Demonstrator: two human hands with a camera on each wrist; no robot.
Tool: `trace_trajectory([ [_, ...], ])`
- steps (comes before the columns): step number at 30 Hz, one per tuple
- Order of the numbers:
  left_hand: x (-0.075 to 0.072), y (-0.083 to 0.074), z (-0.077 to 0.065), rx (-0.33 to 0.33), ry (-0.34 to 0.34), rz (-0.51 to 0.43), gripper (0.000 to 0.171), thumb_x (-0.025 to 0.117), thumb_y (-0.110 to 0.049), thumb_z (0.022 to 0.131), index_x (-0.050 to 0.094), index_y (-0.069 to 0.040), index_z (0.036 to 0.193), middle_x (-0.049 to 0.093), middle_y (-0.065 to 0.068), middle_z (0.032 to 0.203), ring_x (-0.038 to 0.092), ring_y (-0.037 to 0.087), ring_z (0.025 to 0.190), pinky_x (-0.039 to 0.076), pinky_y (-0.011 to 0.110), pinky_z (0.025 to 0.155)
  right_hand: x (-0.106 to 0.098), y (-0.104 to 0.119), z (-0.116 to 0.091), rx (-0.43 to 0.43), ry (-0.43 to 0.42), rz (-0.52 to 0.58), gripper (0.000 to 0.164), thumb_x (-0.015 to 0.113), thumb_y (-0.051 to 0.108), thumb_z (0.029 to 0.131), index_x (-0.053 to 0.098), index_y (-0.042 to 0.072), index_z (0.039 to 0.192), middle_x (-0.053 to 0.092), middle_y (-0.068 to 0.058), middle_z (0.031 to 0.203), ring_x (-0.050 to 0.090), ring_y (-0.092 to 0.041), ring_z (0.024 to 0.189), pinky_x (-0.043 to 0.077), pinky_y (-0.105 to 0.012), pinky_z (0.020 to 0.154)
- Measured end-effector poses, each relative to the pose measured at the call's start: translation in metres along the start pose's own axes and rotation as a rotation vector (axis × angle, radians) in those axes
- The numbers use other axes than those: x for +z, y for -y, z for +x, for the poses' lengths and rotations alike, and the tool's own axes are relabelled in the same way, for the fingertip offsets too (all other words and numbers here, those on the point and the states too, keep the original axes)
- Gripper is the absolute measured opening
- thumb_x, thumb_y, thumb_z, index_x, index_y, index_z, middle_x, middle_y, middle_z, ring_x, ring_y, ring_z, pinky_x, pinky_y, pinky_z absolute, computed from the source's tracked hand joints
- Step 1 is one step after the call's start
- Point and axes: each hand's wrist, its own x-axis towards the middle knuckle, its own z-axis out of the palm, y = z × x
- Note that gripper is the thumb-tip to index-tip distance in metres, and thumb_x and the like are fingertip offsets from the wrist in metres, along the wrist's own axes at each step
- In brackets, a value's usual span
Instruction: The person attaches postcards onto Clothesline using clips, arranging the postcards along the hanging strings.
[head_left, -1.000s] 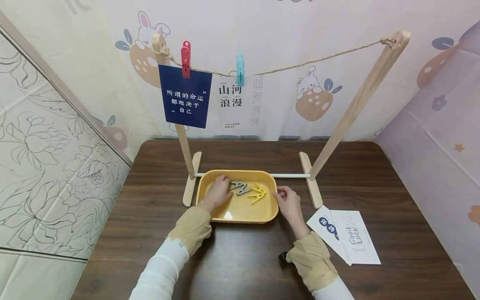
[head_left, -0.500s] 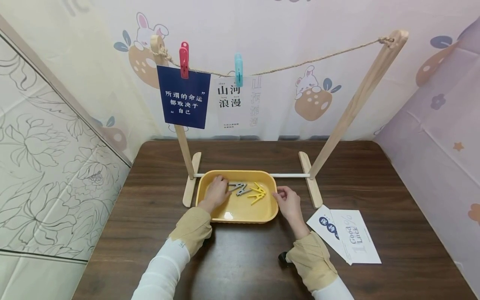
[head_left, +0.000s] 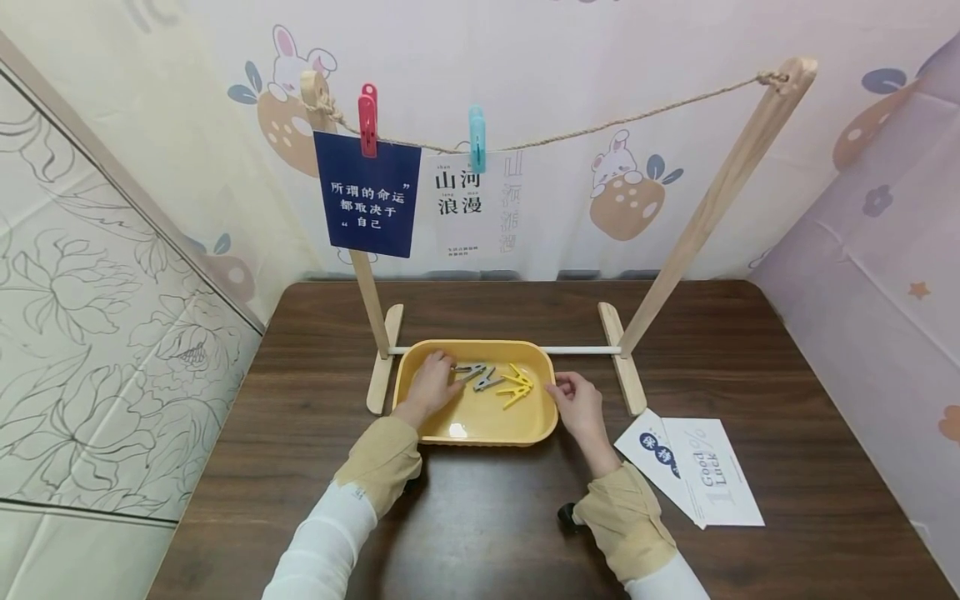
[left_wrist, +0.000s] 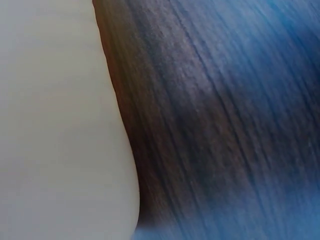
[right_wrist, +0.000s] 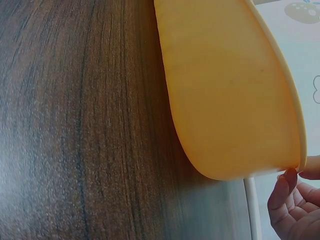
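Clothespins (head_left: pixel 519 392), 2 gray and 2 yellow, lie in a yellow tray (head_left: pixel 487 422) on the counter (head_left: pixel 495 525); the right hand's (head_left: pixel 580 410) grip pinches its right end, apparently to steady it, while whether the left hand's (head_left: pixel 430 389) grip holds anything inside cannot be told.

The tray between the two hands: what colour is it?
Plain yellow; the head view shows the tray best, with the right hand pinching its rim.
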Motion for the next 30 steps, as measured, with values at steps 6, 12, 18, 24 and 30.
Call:
trace_trajectory([
  [6,-0.003,-0.003,-0.003,0.000,-0.037,-0.066,0.030,0.069,-0.015,0.076,0.059,0.005,0.096,0.054,0.013,0.093,0.051,0.026,0.086,0.044,0.036,0.076,-0.001,0.000,-0.001,0.020,0.024,0.004,0.023,0.064,0.011,0.082,0.062,-0.005,0.097,0.059,-0.010,0.070,0.052,-0.017,0.060,0.042,-0.023,0.052],
  [12,-0.004,-0.005,-0.003,-0.008,-0.070,-0.129,0.027,0.069,-0.014,0.076,0.059,0.005,0.094,0.056,0.014,0.091,0.053,0.024,0.083,0.045,0.035,0.074,-0.002,-0.001,-0.001,0.018,0.022,0.004,0.024,0.062,0.013,0.083,0.061,-0.005,0.098,0.058,-0.011,0.072,0.053,-0.020,0.063,0.042,-0.024,0.054],
  [18,-0.007,-0.008,-0.003,-0.021,-0.090,-0.241,0.023,0.068,-0.010,0.075,0.059,0.005,0.091,0.058,0.015,0.089,0.055,0.028,0.083,0.046,0.036,0.073,-0.003,-0.003,-0.002,0.016,0.007,0.033,0.024,0.063,0.013,0.082,0.062,-0.005,0.097,0.059,-0.011,0.071,0.053,-0.018,0.062,0.042,-0.022,0.053],
  [24,-0.008,-0.009,-0.006,-0.039,-0.133,-0.320,0.022,0.068,-0.007,0.075,0.060,0.005,0.091,0.060,0.016,0.090,0.057,0.027,0.084,0.047,0.035,0.074,-0.008,-0.005,-0.003,0.051,0.008,0.106,0.023,0.061,0.015,0.084,0.062,-0.004,0.097,0.060,-0.013,0.074,0.057,-0.019,0.060,0.047,-0.023,0.051],
  [30,-0.010,-0.012,-0.010,-0.039,-0.177,-0.388,0.023,0.068,-0.006,0.075,0.060,0.004,0.094,0.060,0.015,0.090,0.057,0.027,0.083,0.047,0.036,0.076,-0.020,-0.009,-0.006,0.078,-0.019,0.148,0.023,0.060,0.014,0.085,0.061,-0.004,0.099,0.060,-0.017,0.077,0.060,-0.027,0.058,0.050,-0.026,0.050],
])
